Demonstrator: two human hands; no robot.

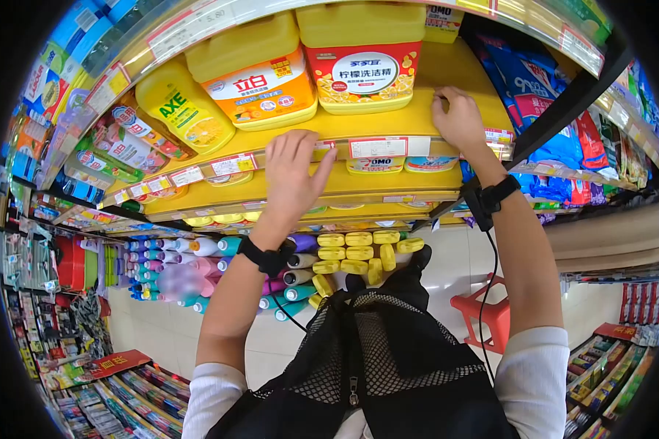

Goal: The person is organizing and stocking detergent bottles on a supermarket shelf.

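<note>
My left hand (294,167) lies over the front edge of the yellow shelf (256,140), fingers stretched and thumb apart, holding nothing. It is just below a yellow jug with an orange label (260,88). My right hand (460,117) touches the same shelf farther right, fingers loosely bent, with nothing visible in it. Left of it stands a large yellow jug of dish soap with a red label (365,73). A yellow AXE bottle (187,110) leans in view left of the jugs. Black straps with small devices circle both wrists.
Several yellow packs (359,253) and rows of bottles (190,249) stand on the floor near my feet. A red stool (483,314) is at the right. Blue detergent bags (527,88) fill the shelf beyond a dark post. Cables hang from both wrists.
</note>
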